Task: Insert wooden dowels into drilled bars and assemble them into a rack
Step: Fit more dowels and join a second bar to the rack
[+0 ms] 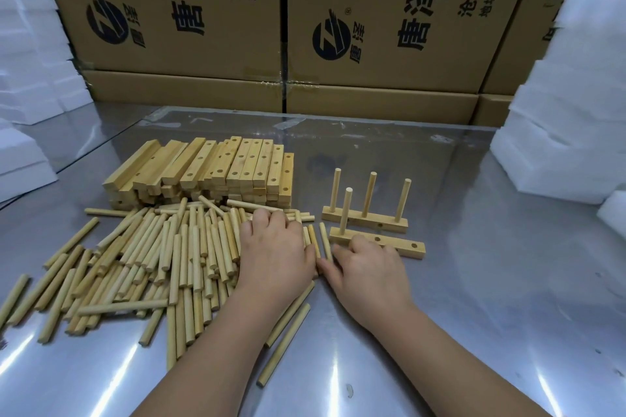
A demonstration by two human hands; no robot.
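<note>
Shiny metal desk point(474, 281), with a clear sheet point(372, 145) over its far part. Printed cardboard boxes point(203, 27) are stacked along the back and white foam blocks point(569, 112) sit at both frame edges. Stack of drilled bars point(210, 169) sits centre-left. A loose dowel pile point(152, 257) spreads just in front of it, toward lower left. Left hand point(274, 254) lies palm down on the pile's right edge, fingers bent into the dowels; can't tell if it has one pinched. Right hand point(369, 267) is just beside it to the right, hands close but not clasped. Its thumb is splayed left toward a few loose dowels point(326, 244) and its fingers curl against the left half of the near bar point(410, 247). Can't tell if that's an actual grip. Near bar lies flat with one upright dowel point(346, 210) at its left end and two open holes to the right. Just behind it, roughly parallel, the far bar point(386, 226) carries three upright dowels. Two stray dowels point(284, 345) lie lower centre, beside the left forearm.
</note>
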